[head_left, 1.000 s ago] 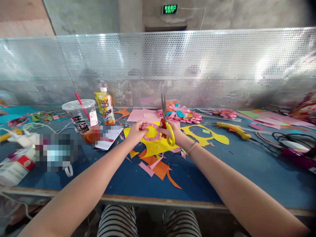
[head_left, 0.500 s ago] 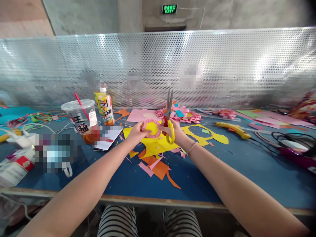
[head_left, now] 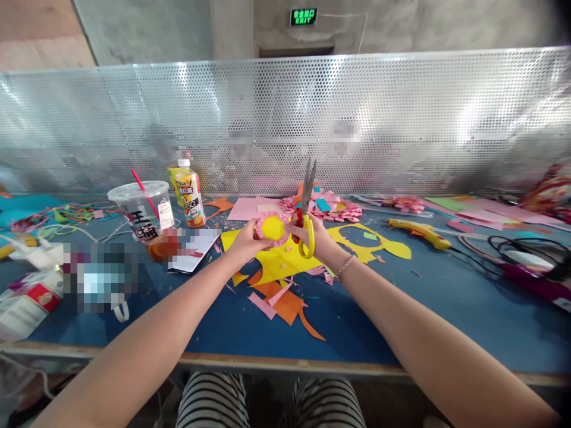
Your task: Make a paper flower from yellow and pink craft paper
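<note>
My left hand (head_left: 247, 239) pinches the left side of a small pink crimped paper ring (head_left: 272, 228) held above the blue table (head_left: 401, 303). My right hand (head_left: 314, 236) grips yellow-handled scissors (head_left: 306, 208) with the blades pointing up, slightly parted, and its fingertips touch the ring's right side. Yellow paper shows through the ring's middle. Under both hands lies a cut yellow sheet (head_left: 276, 261), with orange and pink scraps (head_left: 283, 300) in front of it.
A plastic cup with a red straw (head_left: 143, 215) and a juice bottle (head_left: 190, 193) stand at the left. Paper flowers (head_left: 332, 205) lie behind the hands. A yellow glue gun (head_left: 417, 232) and black cables (head_left: 526, 255) are at the right. A perforated metal screen (head_left: 401, 119) backs the table.
The ring has risen a little and tipped up so it faces me more. The scissors have swung from leaning left to leaning slightly right, and the blades have parted.
</note>
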{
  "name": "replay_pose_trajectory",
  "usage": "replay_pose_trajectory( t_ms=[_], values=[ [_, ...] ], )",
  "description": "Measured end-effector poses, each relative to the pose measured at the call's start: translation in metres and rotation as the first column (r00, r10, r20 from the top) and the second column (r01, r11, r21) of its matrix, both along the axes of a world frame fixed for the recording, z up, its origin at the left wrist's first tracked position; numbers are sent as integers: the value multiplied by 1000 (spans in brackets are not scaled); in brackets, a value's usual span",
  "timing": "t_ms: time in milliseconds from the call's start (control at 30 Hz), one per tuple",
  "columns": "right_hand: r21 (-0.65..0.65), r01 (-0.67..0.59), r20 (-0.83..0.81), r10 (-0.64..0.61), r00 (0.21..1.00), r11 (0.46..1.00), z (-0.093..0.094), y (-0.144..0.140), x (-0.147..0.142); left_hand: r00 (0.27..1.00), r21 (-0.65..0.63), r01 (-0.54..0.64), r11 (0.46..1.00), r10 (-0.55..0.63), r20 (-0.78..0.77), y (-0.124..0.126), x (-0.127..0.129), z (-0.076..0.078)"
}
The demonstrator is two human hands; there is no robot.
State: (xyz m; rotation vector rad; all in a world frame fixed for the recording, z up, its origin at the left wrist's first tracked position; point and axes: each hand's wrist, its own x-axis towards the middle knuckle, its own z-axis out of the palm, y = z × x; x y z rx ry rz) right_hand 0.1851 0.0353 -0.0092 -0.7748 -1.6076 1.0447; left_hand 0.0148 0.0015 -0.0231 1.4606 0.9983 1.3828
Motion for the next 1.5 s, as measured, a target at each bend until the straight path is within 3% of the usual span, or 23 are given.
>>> replay_pose_trajectory(
  t_ms=[300,700,1500],
  values=[
    [-40,0,12,1,1000,999,-3,2,1,995,-4,-89,996,89,42,3,-3,6],
    [5,-1,20,1,1000,1000,-7,7,1,994,-48,-69,996,73,81,2,-2,8],
    [2,0,-9,0,1000,1000,-9,11,1,998,-30,-54,998,54,-18,1,-3,7]
  ],
)
